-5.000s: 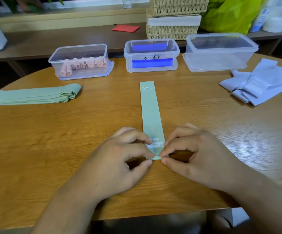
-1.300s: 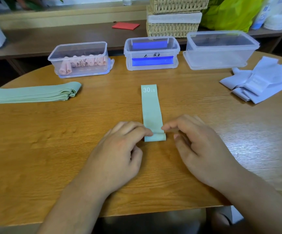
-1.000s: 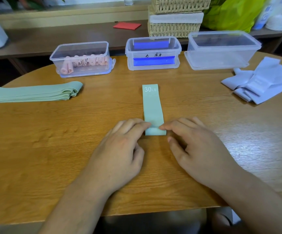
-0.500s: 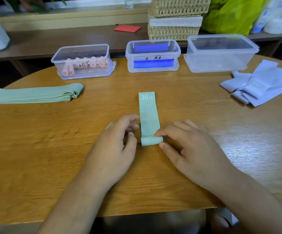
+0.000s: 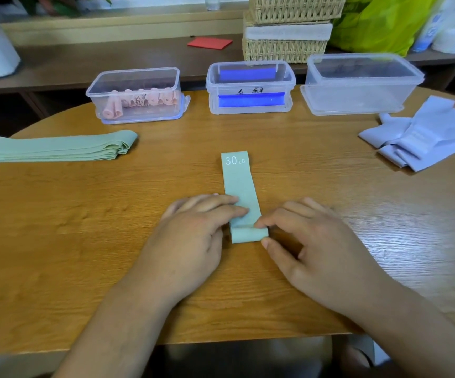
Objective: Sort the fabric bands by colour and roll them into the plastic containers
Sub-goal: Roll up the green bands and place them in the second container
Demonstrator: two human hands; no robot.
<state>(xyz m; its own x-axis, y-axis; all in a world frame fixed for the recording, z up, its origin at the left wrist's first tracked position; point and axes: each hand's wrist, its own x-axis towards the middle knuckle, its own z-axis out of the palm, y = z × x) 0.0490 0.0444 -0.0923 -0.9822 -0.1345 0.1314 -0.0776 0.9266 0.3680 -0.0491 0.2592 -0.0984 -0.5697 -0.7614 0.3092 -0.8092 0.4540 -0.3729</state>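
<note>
left grip [image 5: 190,236]: spread flat, straight fingers pressed on the green band [image 5: 238,184].
green band: laid at the middle of the desk [image 5: 57,241], near end rolled.
right grip [image 5: 316,246]: roll end pinched between forefinger and thumb.
room: bare wood is seen ahead, up to the plastic boxes [image 5: 249,88].

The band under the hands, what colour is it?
The band is pale mint green with white 30 LB lettering, best seen in the head view.

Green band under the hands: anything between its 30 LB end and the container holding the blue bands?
Nothing. In the head view, only bare table lies between the 30 LB end of the green band and that container.
</note>
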